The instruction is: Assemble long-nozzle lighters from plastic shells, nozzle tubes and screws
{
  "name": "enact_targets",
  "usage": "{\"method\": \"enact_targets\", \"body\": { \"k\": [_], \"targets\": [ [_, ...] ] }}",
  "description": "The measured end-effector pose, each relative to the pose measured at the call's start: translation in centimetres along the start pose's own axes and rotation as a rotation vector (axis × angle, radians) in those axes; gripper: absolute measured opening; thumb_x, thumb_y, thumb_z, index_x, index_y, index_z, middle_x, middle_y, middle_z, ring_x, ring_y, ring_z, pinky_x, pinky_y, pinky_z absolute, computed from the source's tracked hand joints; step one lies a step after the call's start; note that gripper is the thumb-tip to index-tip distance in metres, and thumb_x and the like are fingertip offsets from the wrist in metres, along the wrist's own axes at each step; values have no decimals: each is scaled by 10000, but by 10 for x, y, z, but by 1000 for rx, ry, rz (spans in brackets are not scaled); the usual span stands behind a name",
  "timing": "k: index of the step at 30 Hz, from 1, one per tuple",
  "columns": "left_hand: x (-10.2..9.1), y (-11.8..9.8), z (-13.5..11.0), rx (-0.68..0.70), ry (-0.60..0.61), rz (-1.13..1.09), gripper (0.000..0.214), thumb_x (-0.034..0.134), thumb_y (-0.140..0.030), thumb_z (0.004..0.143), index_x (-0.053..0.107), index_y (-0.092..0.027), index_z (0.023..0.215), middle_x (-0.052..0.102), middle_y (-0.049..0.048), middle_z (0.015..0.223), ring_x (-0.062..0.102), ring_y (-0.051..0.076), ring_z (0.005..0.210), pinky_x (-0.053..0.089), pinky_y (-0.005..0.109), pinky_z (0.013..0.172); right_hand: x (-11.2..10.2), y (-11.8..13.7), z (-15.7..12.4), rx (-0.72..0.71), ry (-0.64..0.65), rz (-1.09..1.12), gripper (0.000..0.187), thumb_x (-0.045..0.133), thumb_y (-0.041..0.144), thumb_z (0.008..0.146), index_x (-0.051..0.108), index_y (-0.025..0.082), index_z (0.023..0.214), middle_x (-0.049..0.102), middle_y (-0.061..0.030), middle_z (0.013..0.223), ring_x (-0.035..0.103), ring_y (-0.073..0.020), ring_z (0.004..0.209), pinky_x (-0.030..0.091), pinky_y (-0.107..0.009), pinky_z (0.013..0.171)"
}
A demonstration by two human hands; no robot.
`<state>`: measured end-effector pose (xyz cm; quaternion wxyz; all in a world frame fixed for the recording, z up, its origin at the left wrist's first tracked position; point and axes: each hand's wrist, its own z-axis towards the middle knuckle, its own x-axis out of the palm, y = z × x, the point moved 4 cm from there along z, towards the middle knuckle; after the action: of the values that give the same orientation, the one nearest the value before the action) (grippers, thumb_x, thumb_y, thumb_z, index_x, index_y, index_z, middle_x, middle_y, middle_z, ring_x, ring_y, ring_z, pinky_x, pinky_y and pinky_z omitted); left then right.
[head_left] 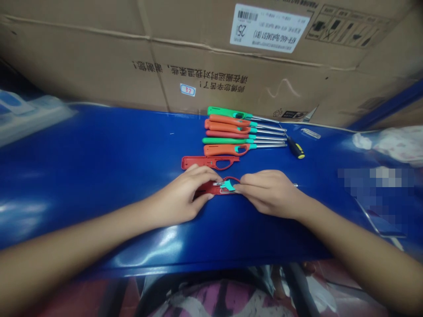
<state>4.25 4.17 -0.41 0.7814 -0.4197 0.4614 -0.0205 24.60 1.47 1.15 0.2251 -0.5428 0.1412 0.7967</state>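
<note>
An opened red lighter casing half (205, 190) lies on the blue table between my two hands. My left hand (180, 193) curls around its left part, thumb at the lower edge and fingertips near a small clear-and-metal piece inside. My right hand (276, 193) is closed, its fingertips pinching at the turquoise trigger (228, 185) in the casing. A metal tip (295, 185) pokes out beyond my right hand; the rest of the tube is hidden under it. Just behind my left fingers lies the other red casing half (200, 162), with its loop to the right.
Several long-necked lighters (224, 149), orange, red and green, lie in a row behind. Right of them are a black-and-yellow screwdriver (295, 148) and a small clear piece (311, 133). A large cardboard box (109, 79) stands along the back. White cloth (396, 143) lies at the right.
</note>
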Motion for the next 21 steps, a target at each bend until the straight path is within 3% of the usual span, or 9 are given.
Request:
{"method": "enact_targets", "body": {
  "k": [21],
  "targets": [
    [1,1,0,0,-5,-8,280,567,-130,920,612,-178,1192,653,96,1180,577,240,1156,475,420,1028,1,0,2,56,91,43,256,437,168,994,692,177,981,694,-34,907,546,-122,652,381,-283,597]
  ]
}}
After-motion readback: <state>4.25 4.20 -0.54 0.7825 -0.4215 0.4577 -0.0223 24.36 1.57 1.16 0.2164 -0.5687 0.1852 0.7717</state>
